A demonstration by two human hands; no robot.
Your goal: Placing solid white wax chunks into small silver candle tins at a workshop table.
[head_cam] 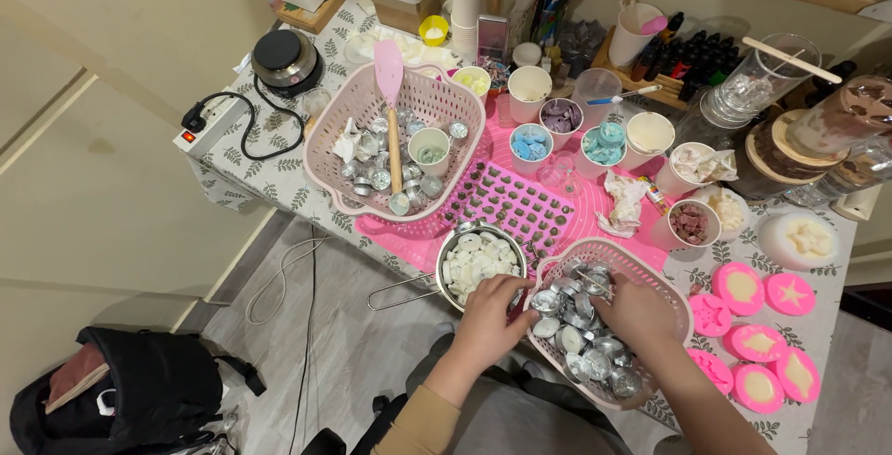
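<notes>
Going from the left, we first meet the far pink basket on the table. It holds a heap of small metal cups, a white cup and a pink spatula laid across it. These look set aside, though whether they are filled we cannot tell.

Next comes the metal pot, well stocked with white wax discs; we judge plenty of them are left to use.

Our left hand rests at the pot's near rim, against the edge of the near pink basket. Its grip is curled loosely, and whether it pinches anything we cannot tell.

In that near basket lie many empty tealight tins, so a good share of the work seems to remain. Our right hand is down among them, fingers bent over the tins; its grip is hidden from us, so we cannot say whether it holds one.

Farther right, pink moulds with pale wax shapes sit filled.
</notes>
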